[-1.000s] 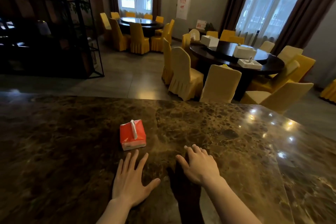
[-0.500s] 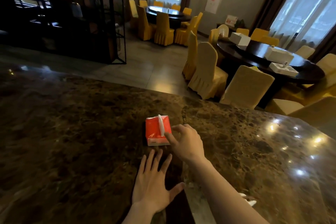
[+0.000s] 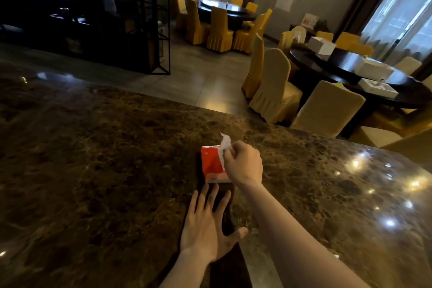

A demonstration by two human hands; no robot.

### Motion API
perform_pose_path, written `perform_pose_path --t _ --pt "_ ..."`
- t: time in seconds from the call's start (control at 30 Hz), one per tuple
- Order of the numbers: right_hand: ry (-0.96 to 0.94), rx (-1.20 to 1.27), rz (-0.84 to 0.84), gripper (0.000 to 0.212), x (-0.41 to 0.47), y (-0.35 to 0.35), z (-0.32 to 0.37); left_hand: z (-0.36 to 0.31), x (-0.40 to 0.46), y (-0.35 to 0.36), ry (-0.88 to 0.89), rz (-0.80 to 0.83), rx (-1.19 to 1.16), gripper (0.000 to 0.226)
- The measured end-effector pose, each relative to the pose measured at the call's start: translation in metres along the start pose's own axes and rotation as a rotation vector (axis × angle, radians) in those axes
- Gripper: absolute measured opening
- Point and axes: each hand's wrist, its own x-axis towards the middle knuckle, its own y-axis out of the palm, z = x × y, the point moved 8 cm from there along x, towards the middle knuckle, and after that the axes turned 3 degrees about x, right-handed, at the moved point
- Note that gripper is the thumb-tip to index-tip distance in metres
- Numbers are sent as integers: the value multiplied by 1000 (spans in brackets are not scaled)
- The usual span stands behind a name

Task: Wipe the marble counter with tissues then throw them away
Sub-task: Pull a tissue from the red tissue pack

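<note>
Now the right hand [image 3: 244, 162] is curled into a narrow pinch, its thumb and fingertips [image 3: 228, 152] closed on a white tissue [image 3: 225, 141] that sticks up from the top of the red tissue pack [image 3: 211, 163]. The tissue's free corner stands above the hand, tilted to the left, while its lower part runs down into the pack's slot. The rest of the hand covers the pack's right side. The left hand [image 3: 207, 224] lies flat and wide, palm down, fingers spread and pointing away, on the marble counter [image 3: 93, 170] just near of the pack; its fingertips come close to the pack's near edge, and whether they touch it cannot be told. It holds nothing.

The pack lies on the dark brown, speckled counter, roughly midway across it and somewhat right of centre in the view. Beyond the counter's far edge stand cream and yellow covered chairs [image 3: 275, 86] around a dark round table [image 3: 350, 72] on the right, and a black metal shelf [image 3: 117, 14] on the far left.

Half a second ago the right hand's index finger only reached the pack's near right edge and the tissue lay low in its slot; since then the hand has closed on the tissue and drawn it upward. The left hand has stayed flat in much the same place.
</note>
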Motion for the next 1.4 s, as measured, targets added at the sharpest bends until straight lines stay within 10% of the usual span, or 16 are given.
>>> perform_pose_path --t 1.0,1.4 --pt "172 605 -156 20 25 -98 12 3 0 -5 -9 -101 -15 115" --pt "503 646 -337 16 -103 -249 -172 -18 -9 -24 83 -199 -5 99"
